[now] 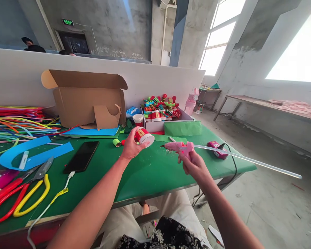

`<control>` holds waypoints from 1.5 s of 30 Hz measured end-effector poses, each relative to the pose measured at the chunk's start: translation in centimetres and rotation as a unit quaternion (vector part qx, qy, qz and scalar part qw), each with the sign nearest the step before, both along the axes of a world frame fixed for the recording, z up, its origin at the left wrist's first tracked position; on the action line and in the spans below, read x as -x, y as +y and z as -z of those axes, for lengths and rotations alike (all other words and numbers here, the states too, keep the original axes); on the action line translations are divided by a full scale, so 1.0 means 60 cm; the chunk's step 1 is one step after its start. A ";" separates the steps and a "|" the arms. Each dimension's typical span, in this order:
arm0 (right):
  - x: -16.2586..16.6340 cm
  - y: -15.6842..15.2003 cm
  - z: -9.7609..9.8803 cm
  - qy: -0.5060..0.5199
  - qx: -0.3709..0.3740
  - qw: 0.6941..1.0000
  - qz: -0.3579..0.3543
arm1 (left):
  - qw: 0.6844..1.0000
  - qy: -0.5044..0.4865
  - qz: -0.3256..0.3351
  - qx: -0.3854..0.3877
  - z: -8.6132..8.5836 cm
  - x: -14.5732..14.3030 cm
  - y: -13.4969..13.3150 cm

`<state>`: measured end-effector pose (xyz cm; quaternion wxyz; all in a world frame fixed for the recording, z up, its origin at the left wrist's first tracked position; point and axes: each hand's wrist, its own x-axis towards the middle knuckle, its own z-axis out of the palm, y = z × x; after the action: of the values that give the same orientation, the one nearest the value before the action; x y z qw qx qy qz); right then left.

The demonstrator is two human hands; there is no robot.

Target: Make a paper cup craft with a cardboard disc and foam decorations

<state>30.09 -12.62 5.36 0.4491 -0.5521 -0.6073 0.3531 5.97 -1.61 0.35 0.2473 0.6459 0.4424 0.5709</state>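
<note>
1. Broadly, a bare concrete room with bright windows surrounds a green tabletop [150, 173].
2. An open cardboard box [77, 103] stands at the tabletop's back, left of centre.
3. The left hand [131, 147], arm stretched forward, wraps round a red-and-white paper cup [144, 135], which is tipped sideways above the tabletop.
4. The right hand [194, 165] is clenched on a pink glue gun [180, 148], nozzle pointing left toward the cup, just apart.

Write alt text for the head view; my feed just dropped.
The left hand holds a small red-and-white paper cup and the right hand grips a pink hot glue gun whose nozzle points at the cup without touching it, above a green-covered table. A black phone and red and yellow scissors lie at left.
</note>
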 end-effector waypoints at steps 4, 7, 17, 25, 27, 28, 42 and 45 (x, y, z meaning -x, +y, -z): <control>-0.041 -0.010 0.008 0.094 0.071 0.993 0.028 | 0.989 -0.110 0.047 0.082 0.000 0.007 0.005; -0.060 -0.021 0.013 0.146 0.106 0.983 0.033 | 0.977 -0.154 0.071 0.131 0.000 0.012 0.005; 0.009 -0.009 0.016 0.332 0.058 0.938 0.075 | 0.920 -0.292 0.193 0.174 -0.023 -0.003 -0.038; 0.060 -0.014 0.001 0.558 0.150 0.815 0.042 | 0.942 -0.294 0.146 0.069 -0.036 -0.030 -0.141; 0.075 -0.021 0.000 0.590 0.176 0.788 0.010 | 0.959 -0.260 0.112 0.020 -0.025 -0.040 -0.160; 0.081 -0.025 0.000 0.600 0.188 0.778 -0.005 | 0.967 -0.236 0.100 -0.008 -0.018 -0.045 -0.167; 0.099 -0.062 0.003 0.599 0.241 0.760 -0.078 | 0.988 -0.052 0.014 -0.143 0.014 -0.080 -0.204; 0.096 -0.064 0.010 0.605 0.254 0.750 -0.081 | 0.988 -0.039 0.008 -0.148 0.016 -0.083 -0.207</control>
<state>24.30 -16.44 4.76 0.5355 -0.2656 -0.1386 0.7896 10.94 -14.04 -0.63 0.1709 0.6563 0.3381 0.6525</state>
